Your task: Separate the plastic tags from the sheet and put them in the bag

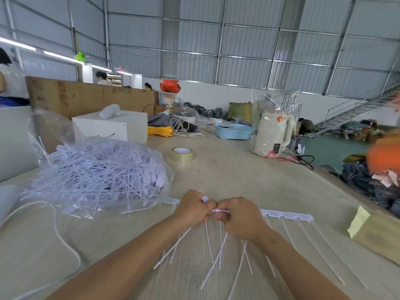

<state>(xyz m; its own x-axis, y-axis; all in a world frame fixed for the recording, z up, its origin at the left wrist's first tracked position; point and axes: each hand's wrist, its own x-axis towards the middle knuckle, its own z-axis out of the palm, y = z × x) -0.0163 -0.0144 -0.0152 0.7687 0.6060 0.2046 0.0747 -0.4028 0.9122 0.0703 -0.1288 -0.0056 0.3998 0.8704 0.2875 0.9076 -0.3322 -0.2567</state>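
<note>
A white sheet of plastic tags [287, 215] lies across the table in front of me, its flat heads in a row and its long thin tails pointing toward me. My left hand [194, 205] grips a bunch of tags at the sheet's left part, with tails hanging below the fist. My right hand [240, 217] pinches the sheet right beside it, the two hands touching. A clear plastic bag [97, 172] heaped with loose white tags lies to the left.
A roll of tape [181, 154] sits beyond the hands. A white kettle in clear wrap [273, 135], a blue basket [232, 131] and a white box [112, 125] stand further back. A yellowish packet [374, 232] lies at the right table edge. A white cord [62, 237] curves at the left.
</note>
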